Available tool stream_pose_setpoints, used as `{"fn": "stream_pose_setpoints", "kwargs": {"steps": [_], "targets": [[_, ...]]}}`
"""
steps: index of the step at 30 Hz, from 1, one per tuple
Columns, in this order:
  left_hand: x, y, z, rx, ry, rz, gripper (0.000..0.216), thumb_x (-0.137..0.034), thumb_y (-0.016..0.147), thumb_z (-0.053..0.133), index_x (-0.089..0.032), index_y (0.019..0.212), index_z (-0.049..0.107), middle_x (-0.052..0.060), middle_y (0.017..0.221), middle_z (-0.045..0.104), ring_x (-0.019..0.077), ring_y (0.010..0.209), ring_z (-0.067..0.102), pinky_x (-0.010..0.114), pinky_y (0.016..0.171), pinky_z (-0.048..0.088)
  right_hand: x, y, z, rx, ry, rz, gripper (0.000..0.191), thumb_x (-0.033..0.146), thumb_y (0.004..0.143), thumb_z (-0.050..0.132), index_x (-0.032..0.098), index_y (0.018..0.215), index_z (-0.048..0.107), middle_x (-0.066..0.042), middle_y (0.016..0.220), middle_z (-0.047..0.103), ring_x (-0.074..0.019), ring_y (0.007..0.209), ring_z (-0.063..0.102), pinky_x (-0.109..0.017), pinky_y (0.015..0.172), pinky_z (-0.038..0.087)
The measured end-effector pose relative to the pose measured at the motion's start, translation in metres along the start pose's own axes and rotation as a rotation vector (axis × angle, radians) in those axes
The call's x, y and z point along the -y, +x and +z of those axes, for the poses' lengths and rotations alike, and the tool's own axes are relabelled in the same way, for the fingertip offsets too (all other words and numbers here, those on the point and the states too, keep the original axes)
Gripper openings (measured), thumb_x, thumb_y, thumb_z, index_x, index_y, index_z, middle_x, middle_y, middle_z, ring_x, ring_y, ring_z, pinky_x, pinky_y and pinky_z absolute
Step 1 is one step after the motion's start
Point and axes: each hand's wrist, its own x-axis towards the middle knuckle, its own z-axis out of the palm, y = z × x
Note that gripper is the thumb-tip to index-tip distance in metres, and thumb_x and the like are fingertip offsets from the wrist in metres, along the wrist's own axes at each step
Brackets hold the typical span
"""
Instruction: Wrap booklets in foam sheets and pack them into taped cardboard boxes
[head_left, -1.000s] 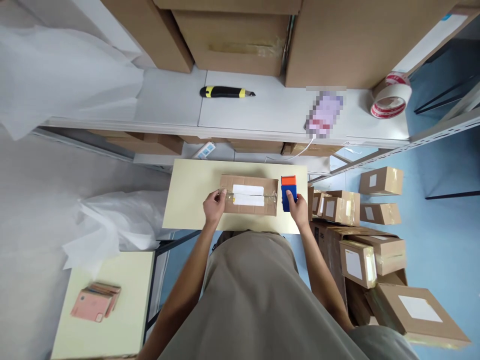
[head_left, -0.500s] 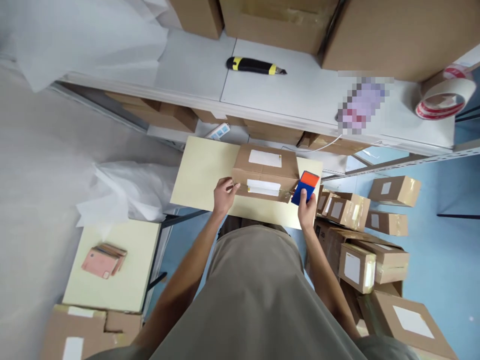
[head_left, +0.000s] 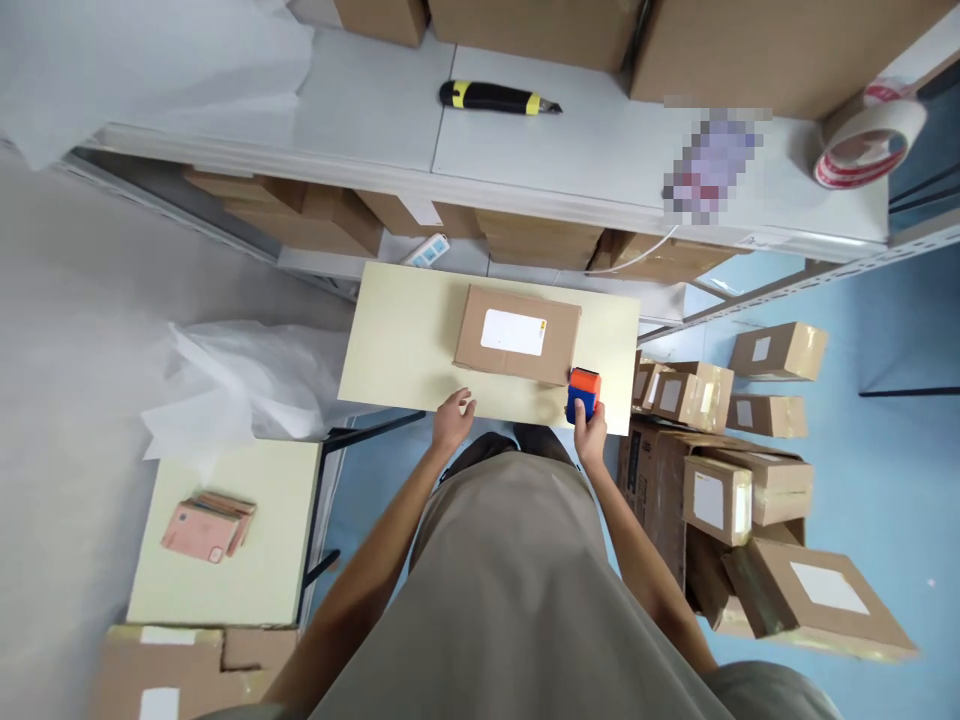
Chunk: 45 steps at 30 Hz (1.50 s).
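A brown cardboard box (head_left: 516,334) with a white label on top lies flat on a small pale-yellow table (head_left: 397,340). My right hand (head_left: 590,436) grips a blue and orange tape dispenser (head_left: 582,393) just off the box's near right corner. At the table's near edge, my left hand (head_left: 453,417) hovers with loosely curled fingers; it holds nothing and is clear of the box.
A white shelf (head_left: 375,110) behind the table carries a black-and-yellow utility knife (head_left: 496,98), a tape roll (head_left: 862,142) and big cartons. Several labelled boxes (head_left: 720,470) are piled on the blue floor to the right. Left: a second table (head_left: 225,560) with pink cards (head_left: 206,525), white plastic sheeting (head_left: 240,385).
The box went from tilted on its edge to lying flat with the label up. My left hand let go of it and drew back. The dispenser came away from the box.
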Motion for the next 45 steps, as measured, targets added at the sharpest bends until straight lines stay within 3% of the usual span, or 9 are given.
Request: {"fn": "stream_pose_setpoints", "kwargs": {"steps": [3,5,10,14,17,23,29,35,45], "targets": [[-0.009,-0.034,0.001,0.198,-0.073,0.165,0.019,-0.035,0.097,0.069,-0.026,0.112,0.078,0.011,0.120,0.084,0.0291,0.112,0.081,0.047,0.110,0.062,-0.008,-0.033,0.012,-0.037,0.041,0.139,0.059,0.051,0.117,0.023,0.009,0.152,0.045,-0.022,0.115,0.080,-0.0322,0.102,0.078,-0.031,0.082,0.054],[-0.022,-0.055,-0.004,0.291,-0.125,0.285,0.026,-0.038,0.101,0.067,-0.026,0.122,0.078,0.010,0.129,0.082,0.0286,0.122,0.078,0.046,0.115,0.059,-0.010,-0.054,0.019,0.014,-0.001,0.113,0.062,0.049,0.115,0.032,0.007,0.160,0.038,-0.021,0.114,0.081,-0.0342,0.104,0.078,-0.032,0.084,0.055],[-0.059,-0.098,-0.033,0.321,-0.203,0.428,0.038,-0.044,0.107,0.065,-0.026,0.139,0.074,0.011,0.144,0.073,0.0285,0.129,0.073,0.046,0.117,0.058,-0.007,-0.103,0.029,0.072,-0.153,-0.086,0.063,0.052,0.114,0.042,0.008,0.159,0.043,-0.025,0.127,0.077,-0.0361,0.114,0.076,-0.038,0.095,0.057],[-0.063,-0.129,-0.054,0.304,-0.262,0.438,0.039,-0.044,0.108,0.064,-0.026,0.141,0.072,0.011,0.143,0.072,0.0266,0.119,0.075,0.043,0.110,0.062,-0.010,-0.136,0.030,0.110,-0.242,-0.262,0.060,0.059,0.114,0.044,0.010,0.148,0.053,-0.027,0.130,0.074,-0.0371,0.119,0.073,-0.043,0.101,0.057],[-0.054,-0.148,-0.062,0.308,-0.290,0.472,0.030,-0.042,0.108,0.064,-0.025,0.130,0.076,0.009,0.127,0.077,0.0228,0.105,0.077,0.040,0.103,0.064,-0.019,-0.155,0.034,0.072,-0.252,-0.425,0.062,0.067,0.113,0.043,0.012,0.140,0.057,-0.026,0.125,0.074,-0.0374,0.117,0.072,-0.045,0.099,0.059],[-0.041,-0.171,-0.064,0.283,-0.330,0.607,0.014,-0.035,0.106,0.071,-0.025,0.102,0.080,0.005,0.102,0.079,0.0188,0.091,0.074,0.031,0.082,0.062,-0.045,-0.171,0.043,-0.190,-0.190,-0.764,0.058,0.070,0.113,0.038,0.016,0.127,0.055,-0.015,0.097,0.075,-0.0319,0.086,0.074,-0.042,0.075,0.062],[-0.044,-0.181,-0.051,0.220,-0.338,0.598,0.019,-0.041,0.105,0.073,-0.026,0.113,0.081,0.003,0.095,0.077,0.0151,0.075,0.067,0.028,0.074,0.058,-0.060,-0.171,0.031,-0.158,-0.258,-0.813,0.057,0.066,0.114,0.041,0.015,0.137,0.050,-0.017,0.104,0.077,-0.0340,0.093,0.075,-0.045,0.082,0.063],[-0.055,-0.174,-0.031,0.145,-0.278,0.609,0.018,-0.036,0.105,0.071,-0.023,0.097,0.079,0.003,0.091,0.077,0.0136,0.068,0.061,0.028,0.069,0.052,-0.066,-0.153,0.005,-0.058,-0.324,-0.737,0.068,0.071,0.114,0.035,0.010,0.143,0.048,-0.021,0.110,0.078,-0.0352,0.099,0.077,-0.043,0.084,0.062],[-0.054,-0.129,0.058,0.110,-0.252,0.384,0.013,-0.031,0.099,0.071,-0.022,0.094,0.078,0.003,0.093,0.079,0.0140,0.065,0.057,0.029,0.071,0.050,-0.076,-0.103,-0.076,0.301,-0.617,-0.506,0.071,0.066,0.117,0.031,0.008,0.154,0.045,-0.025,0.123,0.079,-0.0392,0.116,0.078,-0.040,0.092,0.056]]}}
